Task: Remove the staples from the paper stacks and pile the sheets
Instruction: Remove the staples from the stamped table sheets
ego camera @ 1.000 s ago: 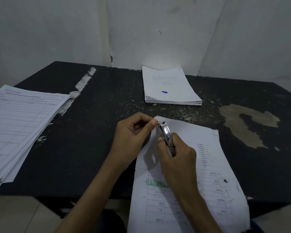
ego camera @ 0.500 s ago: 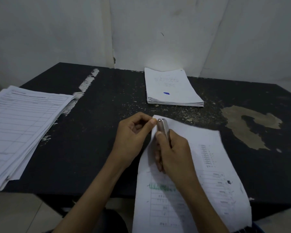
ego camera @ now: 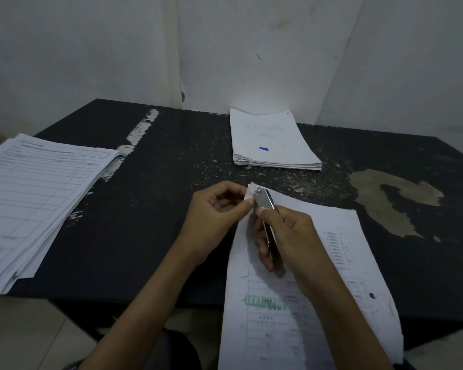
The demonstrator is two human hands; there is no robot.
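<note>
1. Nearest, the stapled sheets (ego camera: 267, 337) lie at the front edge of the table (ego camera: 158, 222), their lower end overhanging it toward the person. They are thin printed paper with a green stamp. The paper is light, limp and easily torn, so it is best held right at the stapled corner.
2. The right hand (ego camera: 286, 236) is curled round a slim, shiny metal tool (ego camera: 263, 198), with the thumb pressing its top. The tool's tip sits at the sheets' far left corner. It looks like hard, smooth steel and is probably slippery, so a full-fist hold suits it.
3. The left hand (ego camera: 214, 217) pinches that same corner between thumb and forefinger, the other fingers curled in. The staple itself is too small to make out.
4. To the left, a fanned pile of ruled forms (ego camera: 38, 193) lies flat, partly past the table's rim — loose sheets that would likely slide if nudged.
5. Farther back, a squared, thicker paper stack (ego camera: 270, 140) with a blue mark rests near the wall (ego camera: 251, 49).
6. The tabletop is matt black, scuffed and flecked with chips, with a bare tan patch (ego camera: 393, 198) at right.
</note>
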